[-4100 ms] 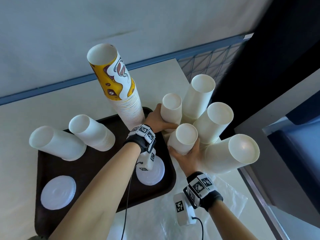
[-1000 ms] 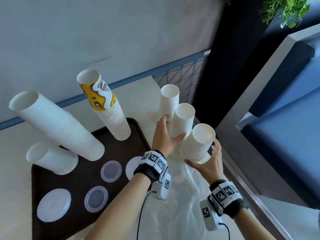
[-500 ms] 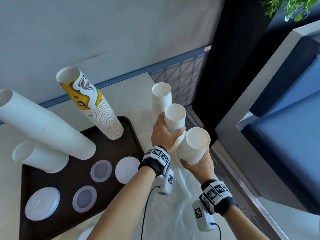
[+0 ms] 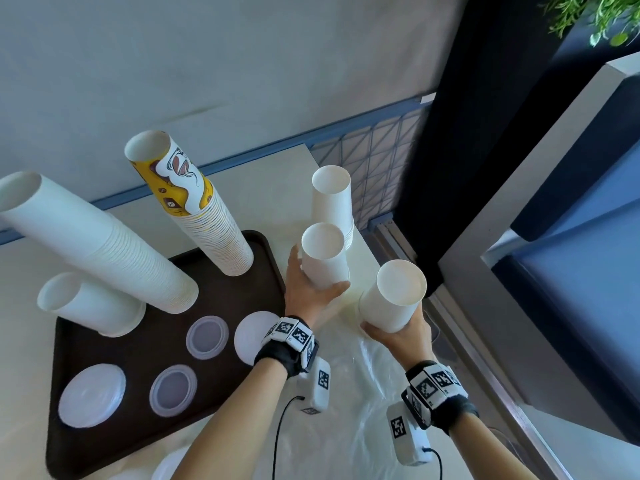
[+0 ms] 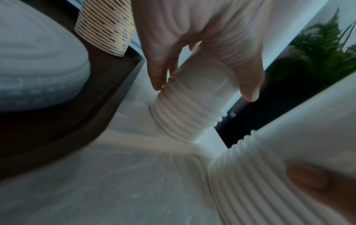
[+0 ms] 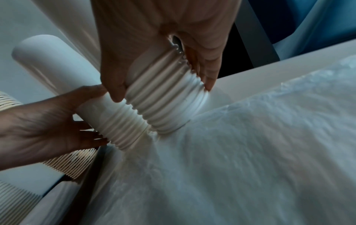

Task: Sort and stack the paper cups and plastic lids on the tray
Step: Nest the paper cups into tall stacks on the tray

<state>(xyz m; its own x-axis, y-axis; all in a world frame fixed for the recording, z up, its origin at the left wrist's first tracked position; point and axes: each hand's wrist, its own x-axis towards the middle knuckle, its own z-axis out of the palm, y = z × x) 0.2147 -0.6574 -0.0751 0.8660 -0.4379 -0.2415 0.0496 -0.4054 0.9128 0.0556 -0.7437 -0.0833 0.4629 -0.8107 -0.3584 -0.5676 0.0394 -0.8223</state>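
Note:
My left hand (image 4: 308,292) grips a stack of white paper cups (image 4: 323,261) just right of the dark tray (image 4: 145,344). My right hand (image 4: 398,337) grips a second white stack (image 4: 394,299) near the table's right edge. In the right wrist view the two stacks (image 6: 169,103) stand side by side over the plastic sheet. A third white stack (image 4: 332,199) stands behind them. On the tray are a printed yellow stack (image 4: 194,209), a tall white stack (image 4: 90,244), a short white stack (image 4: 86,306), white lids (image 4: 91,394) and clear lids (image 4: 173,389).
A crumpled clear plastic sheet (image 4: 363,393) covers the table in front of the hands. The table's right edge meets a metal rail (image 4: 467,358). A blue wire grid (image 4: 381,161) and the wall lie behind. More white lids (image 4: 169,465) lie off the tray's near edge.
One second ago my right hand lay open beside its stack; it now grips it. The two held stacks have drawn slightly apart. Several white stacks seen four seconds ago are gone from beside the tray.

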